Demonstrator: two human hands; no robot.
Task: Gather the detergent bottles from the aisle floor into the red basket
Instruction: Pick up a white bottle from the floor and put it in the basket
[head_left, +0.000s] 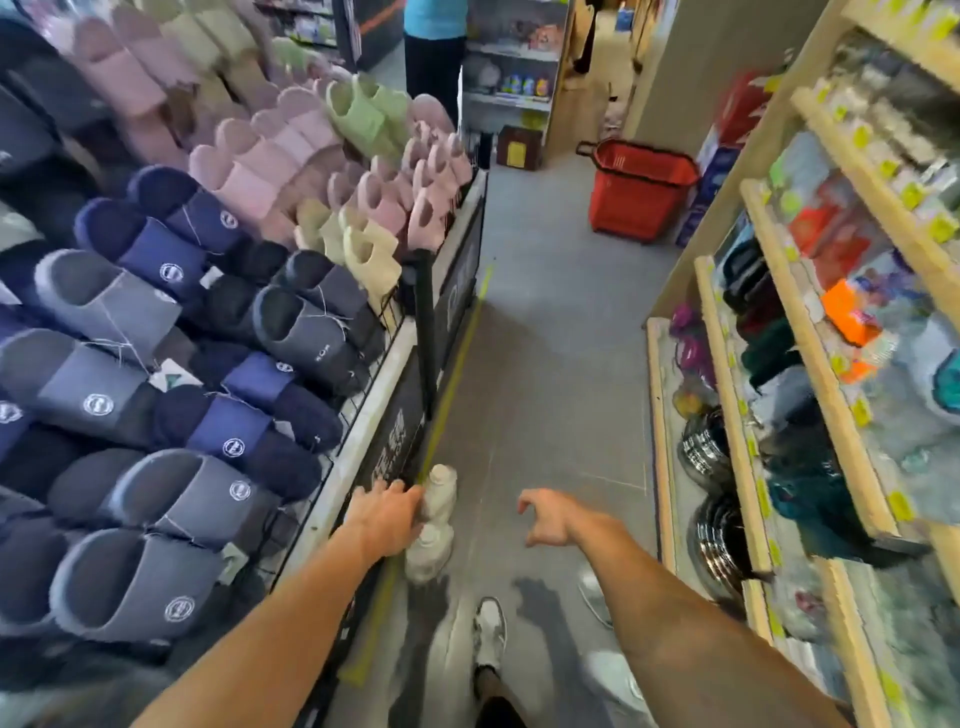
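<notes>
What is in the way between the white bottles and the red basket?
Nothing visible. Bare grey floor runs from the bottles by the left hand up to the red basket; the slipper rack and shelves stand at the sides.

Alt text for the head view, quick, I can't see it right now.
The left hand reaches two white detergent bottles on the floor beside the slipper display; the right hand hovers empty. The red basket stands farther up the aisle.

Aisle floor, beside slipper rack (218, 322): far white detergent bottle (442, 488), near white detergent bottle (430, 552).
My left hand (387, 519): against the far bottle, grip unclear.
My right hand (545, 517): loosely curled, holding nothing.
Red basket (641, 189): well apart, up the aisle.
</notes>
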